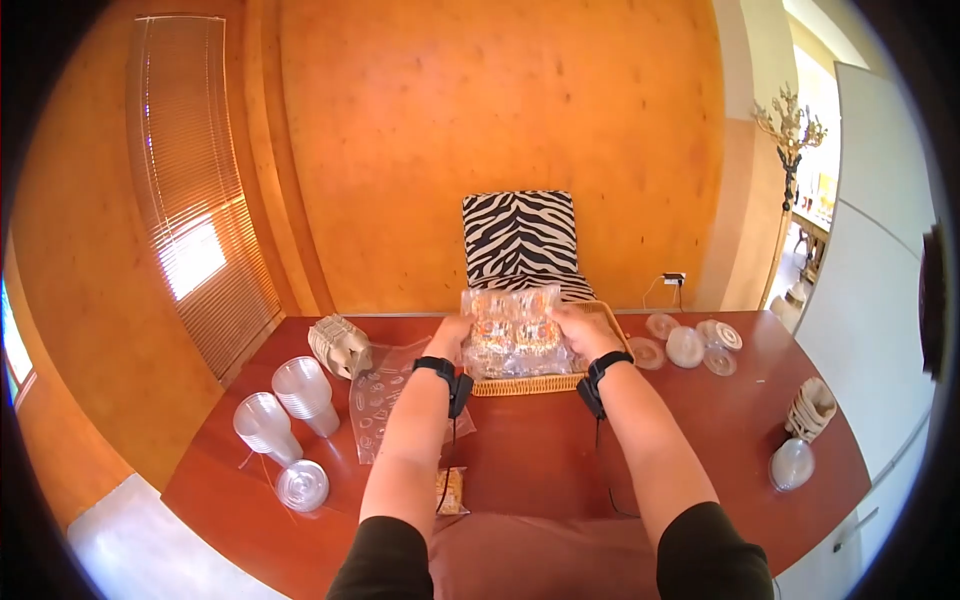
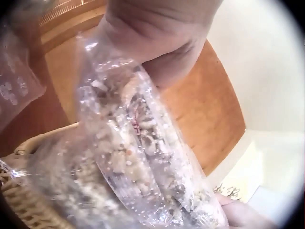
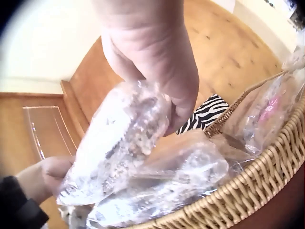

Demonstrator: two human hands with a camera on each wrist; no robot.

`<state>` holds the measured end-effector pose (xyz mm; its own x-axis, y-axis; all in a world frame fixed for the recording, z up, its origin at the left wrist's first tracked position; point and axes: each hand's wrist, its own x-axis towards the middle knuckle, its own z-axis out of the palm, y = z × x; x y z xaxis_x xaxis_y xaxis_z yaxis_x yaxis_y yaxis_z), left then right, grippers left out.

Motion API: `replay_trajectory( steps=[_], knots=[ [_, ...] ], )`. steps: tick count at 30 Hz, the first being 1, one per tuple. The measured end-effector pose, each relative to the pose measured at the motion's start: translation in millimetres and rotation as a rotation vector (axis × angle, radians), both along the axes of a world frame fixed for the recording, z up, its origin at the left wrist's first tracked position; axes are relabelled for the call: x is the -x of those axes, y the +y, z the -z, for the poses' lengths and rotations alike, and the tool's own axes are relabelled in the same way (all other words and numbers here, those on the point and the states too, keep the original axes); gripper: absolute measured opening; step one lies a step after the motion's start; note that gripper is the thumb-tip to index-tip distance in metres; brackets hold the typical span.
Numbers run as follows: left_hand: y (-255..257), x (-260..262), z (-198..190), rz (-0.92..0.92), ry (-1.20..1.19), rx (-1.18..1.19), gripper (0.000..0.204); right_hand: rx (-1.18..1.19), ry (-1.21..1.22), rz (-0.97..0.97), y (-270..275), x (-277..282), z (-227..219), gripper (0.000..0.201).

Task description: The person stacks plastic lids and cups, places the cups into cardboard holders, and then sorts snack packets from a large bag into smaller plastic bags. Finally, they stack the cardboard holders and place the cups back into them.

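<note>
Both of my hands grip a clear plastic bag (image 1: 515,325) of pale, speckled contents, one at each side, over a wicker basket (image 1: 530,386). My left hand (image 1: 452,335) holds the bag's left edge, and the right hand (image 1: 590,332) has the other edge, with its thumb and fingers closed on the plastic. Up close in the left wrist view, the bag (image 2: 138,143) shows small light and orange bits behind shiny, wrinkled film. Beneath it in the right wrist view, another clear bag (image 3: 162,193) lies in the basket, and one with a pink mark (image 3: 269,110) sits farther along.
Stacked clear cups (image 1: 265,425) and round lids (image 1: 302,486) stand at the left, near pulp carriers (image 1: 342,347) and a flat printed plastic bag (image 1: 372,415). A small yellow packet (image 1: 452,492) lies in front. More lids (image 1: 685,346) and a beige stack (image 1: 811,408) are at the right.
</note>
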<state>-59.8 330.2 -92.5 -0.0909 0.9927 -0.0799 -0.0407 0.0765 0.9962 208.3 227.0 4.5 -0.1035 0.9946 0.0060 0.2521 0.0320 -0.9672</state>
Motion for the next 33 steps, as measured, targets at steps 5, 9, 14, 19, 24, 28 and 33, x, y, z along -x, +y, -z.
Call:
replay_trajectory(
  steps=[5,9,14,19,24,28,33],
  knots=[
    [10.3,-9.3,19.7,-0.139,0.127,0.114,0.052,-0.283,-0.443,0.24,96.2,2.1,93.6,0.057],
    [-37.9,-21.0,-13.8,-0.06,-0.021,0.114,0.058,-0.72,-0.583,0.176,37.6,4.8,77.6,0.049],
    [-45.1,3.3,-17.5,-0.02,0.235,0.129,0.056,-0.827,-0.67,0.121,-0.9,-4.7,96.5,0.043],
    [-104.3,23.0,-33.7,-0.017,0.356,-0.036,0.042,-0.526,-0.636,-0.35,-89.4,-33.4,61.4,0.046],
    [-193.0,43.0,-63.3,0.21,0.601,-0.131,0.05,-0.112,-0.725,-0.862,-163.9,-50.3,39.9,0.048],
    [-272.8,37.3,-73.9,0.272,0.673,-0.03,0.054,-0.315,-0.654,-0.79,-196.7,-53.2,17.0,0.049],
    [-280.9,43.2,-27.5,0.283,1.145,-0.126,0.056,-0.392,-0.57,-0.78,-212.5,-41.2,10.6,0.049]
  ],
)
